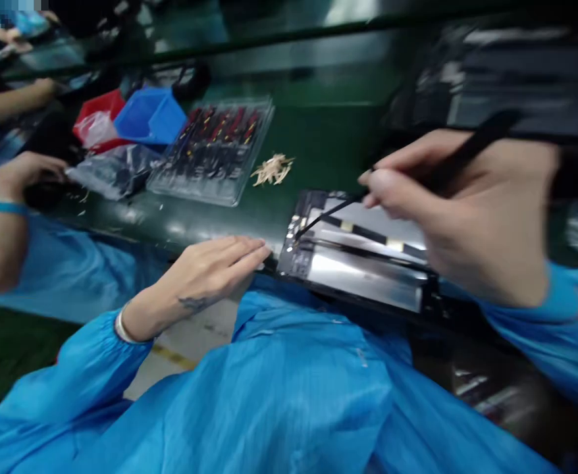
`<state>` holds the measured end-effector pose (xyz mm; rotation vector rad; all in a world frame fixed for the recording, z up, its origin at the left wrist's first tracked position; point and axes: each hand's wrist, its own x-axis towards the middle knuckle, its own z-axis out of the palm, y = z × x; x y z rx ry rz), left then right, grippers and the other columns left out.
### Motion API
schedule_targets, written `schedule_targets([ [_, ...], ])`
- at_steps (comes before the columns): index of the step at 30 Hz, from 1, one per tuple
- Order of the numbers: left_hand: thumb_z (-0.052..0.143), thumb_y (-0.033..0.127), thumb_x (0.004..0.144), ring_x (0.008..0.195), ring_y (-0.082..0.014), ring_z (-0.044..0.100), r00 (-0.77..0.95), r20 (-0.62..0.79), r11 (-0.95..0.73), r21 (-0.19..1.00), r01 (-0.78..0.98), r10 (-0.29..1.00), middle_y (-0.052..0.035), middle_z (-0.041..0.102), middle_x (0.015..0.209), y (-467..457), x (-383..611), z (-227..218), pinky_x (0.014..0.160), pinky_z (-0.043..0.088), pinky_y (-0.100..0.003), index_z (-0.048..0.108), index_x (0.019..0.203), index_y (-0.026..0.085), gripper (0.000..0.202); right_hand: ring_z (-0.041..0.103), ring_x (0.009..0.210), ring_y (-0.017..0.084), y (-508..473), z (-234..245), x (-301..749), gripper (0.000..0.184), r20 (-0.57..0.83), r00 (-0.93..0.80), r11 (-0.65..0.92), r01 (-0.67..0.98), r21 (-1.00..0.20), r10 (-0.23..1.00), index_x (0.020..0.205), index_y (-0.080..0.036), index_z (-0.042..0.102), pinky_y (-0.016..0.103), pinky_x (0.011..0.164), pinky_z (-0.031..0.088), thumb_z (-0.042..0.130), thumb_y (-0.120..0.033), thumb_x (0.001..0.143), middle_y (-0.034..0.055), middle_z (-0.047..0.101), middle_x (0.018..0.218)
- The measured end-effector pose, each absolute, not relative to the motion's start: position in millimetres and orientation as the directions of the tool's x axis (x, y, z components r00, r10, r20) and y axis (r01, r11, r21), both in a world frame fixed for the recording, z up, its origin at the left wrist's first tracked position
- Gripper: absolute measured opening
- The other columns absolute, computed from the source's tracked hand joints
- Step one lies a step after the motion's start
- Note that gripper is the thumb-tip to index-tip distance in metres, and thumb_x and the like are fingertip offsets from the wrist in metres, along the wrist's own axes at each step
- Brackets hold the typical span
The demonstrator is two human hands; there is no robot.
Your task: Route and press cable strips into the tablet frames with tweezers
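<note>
An opened tablet (368, 271) lies at the front edge of the bench, its silvery battery panels and small circuit board exposed. My right hand (486, 210) pinches slim black tweezers (331, 212) like a pen. Their thin tip meets the circuit board (295, 242) at the tablet's left end; whether it presses on a part is too blurred to tell. My left hand (214, 270) rests at the bench edge just left of the tablet, fingers stretched out and lying together, thumb hidden. Nothing shows in it.
Beyond my left hand are a clear compartment tray (210, 155) of small parts, a pile of pale strips (273, 170), a blue bin (151, 115), a red bin (99, 118) and a plastic bag (116, 171). A co-worker's hands (22, 174) are at far left. Dark panels (526, 85) stand back right.
</note>
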<state>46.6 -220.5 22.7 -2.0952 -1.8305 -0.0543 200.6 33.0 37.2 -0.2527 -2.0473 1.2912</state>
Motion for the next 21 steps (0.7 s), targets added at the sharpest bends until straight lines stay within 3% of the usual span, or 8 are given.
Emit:
schedule_targets([
  [2, 0.058, 0.020, 0.101, 0.075, -0.0180, 0.069, 0.257, 0.412, -0.112, -0.344, 0.932, 0.874, -0.0085, 0.075, 0.094, -183, 49, 39, 0.065, 0.055, -0.029, 0.066, 0.113, 0.008, 0.019, 0.061, 0.061, 0.012, 29, 40, 197, 0.010, 0.451, -0.721, 0.483, -0.183, -0.856, 0.527, 0.077, -0.020, 0.073, 0.029, 0.059, 0.045, 0.075, -0.021, 0.087, -0.0009, 0.068, 0.067],
  [6, 0.061, 0.027, 0.099, 0.056, -0.0169, 0.054, 0.397, 0.544, -0.010, -0.581, 0.814, 0.739, -0.0003, 0.057, 0.062, -119, 60, 61, 0.049, 0.038, -0.032, 0.062, 0.078, 0.017, 0.023, 0.061, 0.060, 0.012, 31, 38, 193, 0.009, 0.423, -0.706, 0.406, -0.207, -0.890, 0.568, 0.078, -0.019, 0.072, 0.028, 0.059, 0.048, 0.075, -0.024, 0.086, -0.0014, 0.069, 0.067],
  [10, 0.058, 0.014, 0.095, 0.053, -0.0143, 0.051, 0.388, 0.568, 0.032, -0.591, 0.806, 0.726, 0.0021, 0.052, 0.058, -96, 58, 63, 0.048, 0.033, -0.031, 0.055, 0.068, 0.019, 0.028, 0.061, 0.066, 0.012, 34, 37, 194, 0.019, 0.452, -0.705, 0.390, -0.263, -0.883, 0.547, 0.078, -0.019, 0.070, 0.028, 0.062, 0.048, 0.071, -0.032, 0.091, -0.0009, 0.069, 0.070],
  [12, 0.057, 0.014, 0.097, 0.053, -0.0112, 0.050, 0.304, 0.626, -0.016, -0.422, 0.907, 0.718, 0.0031, 0.054, 0.060, -95, 53, 62, 0.049, 0.032, -0.028, 0.059, 0.073, 0.017, 0.024, 0.061, 0.070, 0.013, 38, 37, 193, 0.026, 0.471, -0.703, 0.411, -0.272, -0.870, 0.534, 0.080, -0.018, 0.071, 0.028, 0.064, 0.046, 0.068, -0.041, 0.093, 0.0001, 0.069, 0.075],
  [14, 0.060, 0.018, 0.097, 0.052, -0.0077, 0.049, 0.131, 0.690, -0.079, -0.107, 0.991, 0.711, 0.0046, 0.056, 0.061, -96, 48, 62, 0.048, 0.033, -0.023, 0.065, 0.080, 0.016, 0.018, 0.060, 0.074, 0.013, 44, 36, 191, 0.029, 0.483, -0.719, 0.447, -0.263, -0.855, 0.499, 0.085, -0.019, 0.073, 0.028, 0.066, 0.045, 0.069, -0.046, 0.092, 0.0010, 0.070, 0.080],
  [17, 0.067, 0.026, 0.096, 0.048, -0.0060, 0.046, -0.144, 0.676, -0.129, 0.337, 0.933, 0.723, 0.0057, 0.056, 0.058, -98, 45, 64, 0.045, 0.033, -0.020, 0.070, 0.084, 0.016, 0.016, 0.058, 0.074, 0.014, 50, 33, 188, 0.031, 0.472, -0.782, 0.470, -0.264, -0.842, 0.407, 0.087, -0.019, 0.074, 0.029, 0.067, 0.044, 0.072, -0.050, 0.089, 0.0015, 0.070, 0.081],
  [19, 0.068, 0.029, 0.095, 0.047, -0.0066, 0.045, -0.241, 0.639, -0.140, 0.486, 0.863, 0.730, 0.0051, 0.055, 0.056, -99, 46, 65, 0.042, 0.032, -0.020, 0.071, 0.081, 0.017, 0.019, 0.057, 0.071, 0.014, 50, 31, 187, 0.033, 0.476, -0.796, 0.469, -0.281, -0.838, 0.373, 0.083, -0.019, 0.073, 0.030, 0.067, 0.043, 0.072, -0.051, 0.089, 0.0011, 0.068, 0.076],
  [21, 0.068, 0.030, 0.095, 0.045, -0.0069, 0.044, -0.288, 0.618, -0.142, 0.551, 0.822, 0.731, 0.0048, 0.055, 0.054, -100, 48, 64, 0.041, 0.030, -0.020, 0.073, 0.081, 0.016, 0.020, 0.055, 0.068, 0.014, 48, 29, 187, 0.033, 0.489, -0.783, 0.482, -0.281, -0.830, 0.384, 0.080, -0.019, 0.070, 0.030, 0.067, 0.043, 0.070, -0.050, 0.091, 0.0004, 0.066, 0.073],
])
